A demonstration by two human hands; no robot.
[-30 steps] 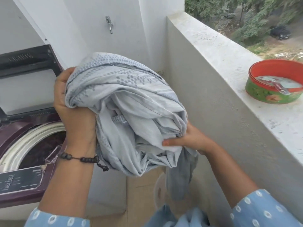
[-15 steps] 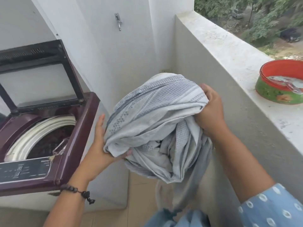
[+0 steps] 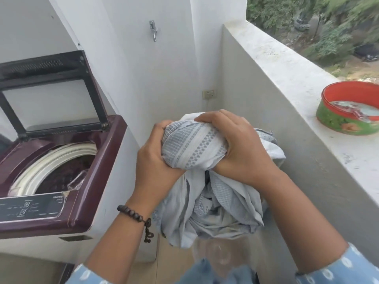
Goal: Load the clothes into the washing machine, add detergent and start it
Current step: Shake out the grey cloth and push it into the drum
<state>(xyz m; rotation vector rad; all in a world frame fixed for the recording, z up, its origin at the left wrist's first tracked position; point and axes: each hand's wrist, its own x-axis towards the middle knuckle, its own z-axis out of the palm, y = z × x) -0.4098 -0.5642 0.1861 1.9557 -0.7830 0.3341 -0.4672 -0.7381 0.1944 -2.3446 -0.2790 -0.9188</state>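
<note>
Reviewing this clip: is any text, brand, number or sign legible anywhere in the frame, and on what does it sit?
Nothing can be read for certain.
Washing machine control panel: a short white word near its upper right edge and small labels beside the buttons, all too blurred to read.
Red and green tin on the ledge: coloured print on its side, no readable letters.
Grey cloth: woven pattern only, no text.

We have a single view, worn on the head, looking forward and steeply down from close above both hands. To the left of the left hand (image 3: pixel 152 160) is the washing machine (image 3: pixel 98 160); right of the right hand (image 3: pixel 240 148), the ledge (image 3: pixel 287 78).
</note>
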